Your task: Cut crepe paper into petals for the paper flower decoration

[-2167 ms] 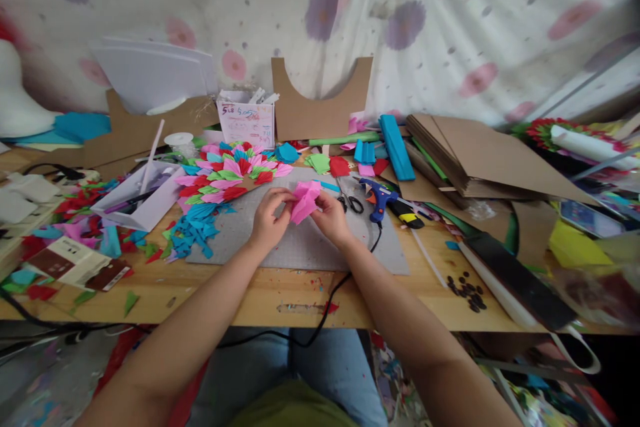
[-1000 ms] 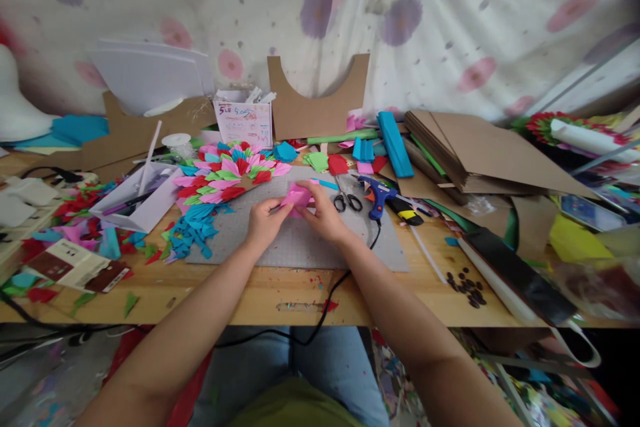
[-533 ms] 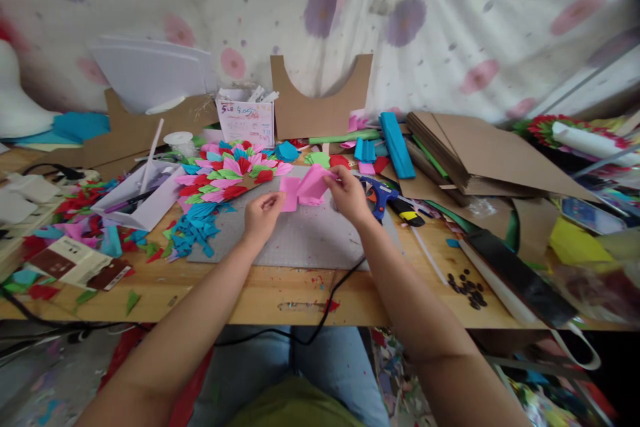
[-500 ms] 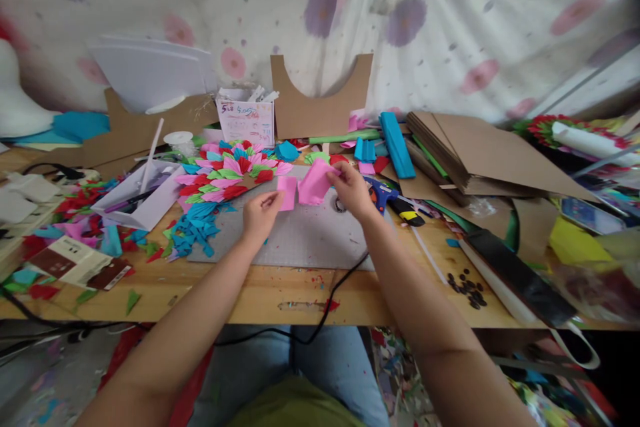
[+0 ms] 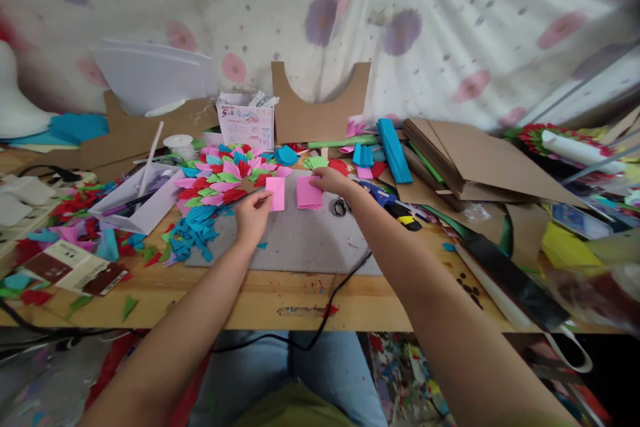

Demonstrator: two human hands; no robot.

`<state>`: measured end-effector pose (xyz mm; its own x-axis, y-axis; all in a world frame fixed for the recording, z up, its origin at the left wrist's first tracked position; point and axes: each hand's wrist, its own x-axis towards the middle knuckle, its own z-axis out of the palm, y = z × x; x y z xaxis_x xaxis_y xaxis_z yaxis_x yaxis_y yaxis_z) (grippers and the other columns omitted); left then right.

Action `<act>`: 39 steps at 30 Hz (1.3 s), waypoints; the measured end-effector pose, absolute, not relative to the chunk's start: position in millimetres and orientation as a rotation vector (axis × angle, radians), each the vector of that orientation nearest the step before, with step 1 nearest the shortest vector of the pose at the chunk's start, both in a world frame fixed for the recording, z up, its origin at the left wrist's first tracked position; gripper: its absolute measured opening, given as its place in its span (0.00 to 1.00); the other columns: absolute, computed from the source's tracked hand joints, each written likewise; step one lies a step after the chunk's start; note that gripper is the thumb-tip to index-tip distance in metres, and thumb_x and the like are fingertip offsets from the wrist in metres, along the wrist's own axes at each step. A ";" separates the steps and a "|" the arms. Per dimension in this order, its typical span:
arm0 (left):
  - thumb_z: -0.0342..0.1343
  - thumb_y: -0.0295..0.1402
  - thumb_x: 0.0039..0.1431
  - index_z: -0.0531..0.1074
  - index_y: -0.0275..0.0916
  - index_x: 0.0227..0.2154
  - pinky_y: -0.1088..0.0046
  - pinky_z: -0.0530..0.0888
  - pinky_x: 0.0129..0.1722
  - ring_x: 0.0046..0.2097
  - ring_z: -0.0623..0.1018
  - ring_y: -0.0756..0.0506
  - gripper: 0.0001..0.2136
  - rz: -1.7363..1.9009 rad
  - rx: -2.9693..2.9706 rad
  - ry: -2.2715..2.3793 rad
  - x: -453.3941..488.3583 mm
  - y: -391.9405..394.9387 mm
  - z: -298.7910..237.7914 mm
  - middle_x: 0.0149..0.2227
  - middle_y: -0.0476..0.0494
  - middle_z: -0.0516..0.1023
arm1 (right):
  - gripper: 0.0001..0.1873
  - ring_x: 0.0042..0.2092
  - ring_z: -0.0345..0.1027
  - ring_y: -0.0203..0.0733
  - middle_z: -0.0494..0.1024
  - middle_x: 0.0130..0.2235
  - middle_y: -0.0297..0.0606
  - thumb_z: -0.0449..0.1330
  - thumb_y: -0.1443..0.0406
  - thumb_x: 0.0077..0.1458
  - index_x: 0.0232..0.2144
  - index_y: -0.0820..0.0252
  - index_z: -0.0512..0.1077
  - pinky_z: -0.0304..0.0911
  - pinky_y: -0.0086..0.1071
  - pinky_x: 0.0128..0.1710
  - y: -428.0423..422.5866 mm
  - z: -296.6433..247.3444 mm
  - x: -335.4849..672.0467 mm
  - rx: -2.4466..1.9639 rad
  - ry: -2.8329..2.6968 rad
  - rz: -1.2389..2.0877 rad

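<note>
My left hand point(image 5: 253, 212) pinches a small pink paper rectangle point(image 5: 276, 194) by its left edge, above the grey board. Beside it, my right hand point(image 5: 330, 181) has its fingers closed on the top right of a wider folded pink paper piece point(image 5: 309, 193). A narrow gap separates the two pink pieces. Under both hands lies the grey cutting board point(image 5: 300, 247). A black ring-shaped item point(image 5: 339, 207), perhaps scissor handles, rests just below my right hand. Behind my left hand spreads a cluster of pink, red, green and blue paper petals point(image 5: 230, 173).
Blue paper scraps point(image 5: 195, 233) heap at the board's left, near a white box point(image 5: 140, 197) of tools. A blue glue gun point(image 5: 377, 193) lies to the right, with stacked cardboard point(image 5: 480, 153) beyond. A black cable point(image 5: 345, 283) crosses the table's front edge.
My right hand has moved left and its pink paper, loose and tilted before, now hangs flat and squared. My left hand has shifted slightly left with its rectangle turned upright.
</note>
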<state>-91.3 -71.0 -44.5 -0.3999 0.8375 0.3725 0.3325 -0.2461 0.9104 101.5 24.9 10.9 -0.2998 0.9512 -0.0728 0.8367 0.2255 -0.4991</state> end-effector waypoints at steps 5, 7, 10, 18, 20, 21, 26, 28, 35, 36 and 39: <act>0.57 0.31 0.46 0.77 0.37 0.29 0.71 0.72 0.37 0.33 0.78 0.47 0.07 1.684 1.405 1.611 -90.8 -71.3 -43.5 0.31 0.45 0.80 | 0.08 0.34 0.68 0.40 0.76 0.34 0.41 0.55 0.68 0.48 0.32 0.64 0.72 0.59 0.27 0.30 24.4 10.5 100.5 -1.756 -2.349 0.580; 0.57 0.31 0.46 0.77 0.37 0.28 0.71 0.72 0.36 0.33 0.77 0.47 0.07 1.688 1.388 1.601 -90.0 -71.8 -42.4 0.31 0.45 0.80 | 0.10 0.37 0.68 0.42 0.76 0.37 0.43 0.55 0.67 0.48 0.34 0.63 0.72 0.60 0.29 0.33 24.8 6.6 100.3 -1.771 -2.361 0.548; 0.57 0.31 0.45 0.77 0.37 0.27 0.71 0.72 0.36 0.32 0.77 0.47 0.06 1.699 1.346 1.568 -88.9 -71.8 -41.9 0.30 0.45 0.80 | 0.13 0.42 0.67 0.45 0.75 0.41 0.45 0.55 0.66 0.49 0.38 0.62 0.72 0.60 0.32 0.40 24.1 2.1 100.1 -1.778 -2.360 0.486; 0.59 0.33 0.43 0.77 0.36 0.27 0.75 0.69 0.28 0.27 0.72 0.50 0.07 1.728 1.193 1.422 -86.6 -68.5 -49.0 0.26 0.47 0.78 | 0.13 0.44 0.66 0.44 0.73 0.42 0.45 0.57 0.62 0.51 0.39 0.62 0.71 0.60 0.39 0.46 -12.3 0.5 82.1 -1.378 -2.106 0.480; 0.59 0.33 0.44 0.77 0.36 0.28 0.75 0.69 0.30 0.28 0.73 0.50 0.08 1.719 1.232 1.393 -84.3 -70.9 -47.4 0.27 0.47 0.78 | 0.12 0.35 0.68 0.39 0.74 0.35 0.40 0.57 0.60 0.50 0.36 0.61 0.69 0.63 0.35 0.38 -24.9 -10.0 72.6 -1.273 -1.921 0.852; 0.58 0.32 0.45 0.76 0.36 0.28 0.74 0.70 0.31 0.29 0.74 0.50 0.07 1.712 1.263 1.380 -82.7 -72.8 -45.9 0.28 0.46 0.78 | 0.13 0.32 0.68 0.37 0.74 0.32 0.38 0.58 0.60 0.48 0.35 0.61 0.68 0.63 0.33 0.34 -30.2 -16.6 68.4 -1.233 -1.812 0.993; 0.59 0.32 0.44 0.74 0.37 0.28 0.74 0.71 0.33 0.33 0.75 0.48 0.06 1.702 1.327 1.268 -72.7 -83.2 -38.2 0.30 0.45 0.78 | 0.12 0.24 0.63 0.32 0.69 0.23 0.30 0.63 0.60 0.39 0.24 0.60 0.64 0.59 0.29 0.26 -44.3 -41.1 59.7 -1.100 -1.459 1.207; 0.60 0.33 0.45 0.73 0.38 0.32 0.75 0.71 0.31 0.32 0.76 0.49 0.10 1.720 1.250 1.212 -70.5 -85.0 -37.1 0.31 0.46 0.77 | 0.14 0.24 0.62 0.31 0.67 0.22 0.28 0.64 0.60 0.37 0.23 0.59 0.63 0.59 0.29 0.26 -46.2 -42.2 61.3 -1.031 -1.378 1.264; 0.60 0.40 0.44 0.75 0.37 0.30 0.74 0.72 0.26 0.29 0.75 0.48 0.13 1.659 1.063 1.176 -72.2 -80.9 -40.0 0.30 0.45 0.77 | 0.16 0.25 0.63 0.32 0.68 0.22 0.28 0.66 0.59 0.35 0.24 0.59 0.64 0.61 0.30 0.29 -51.6 -40.7 66.8 -0.929 -1.303 1.409; 0.61 0.40 0.43 0.75 0.37 0.30 0.73 0.73 0.27 0.29 0.75 0.48 0.13 1.652 1.076 1.180 -72.4 -80.6 -40.2 0.29 0.45 0.77 | 0.17 0.25 0.63 0.32 0.68 0.22 0.28 0.66 0.59 0.34 0.24 0.59 0.64 0.62 0.30 0.29 -51.9 -41.4 66.7 -0.920 -1.302 1.417; 0.62 0.39 0.41 0.76 0.36 0.30 0.72 0.73 0.29 0.31 0.76 0.47 0.13 1.631 1.107 1.179 -72.4 -80.7 -39.5 0.30 0.44 0.78 | 0.17 0.26 0.64 0.32 0.68 0.23 0.28 0.66 0.58 0.35 0.24 0.59 0.64 0.62 0.30 0.30 -52.5 -43.5 65.6 -0.890 -1.310 1.429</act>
<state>-72.4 -80.7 -39.5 -0.2776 0.9425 0.1858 -0.1190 -0.2257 0.9669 65.6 -52.5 -43.5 -0.2660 0.9597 0.0908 -0.1738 0.0449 -0.9838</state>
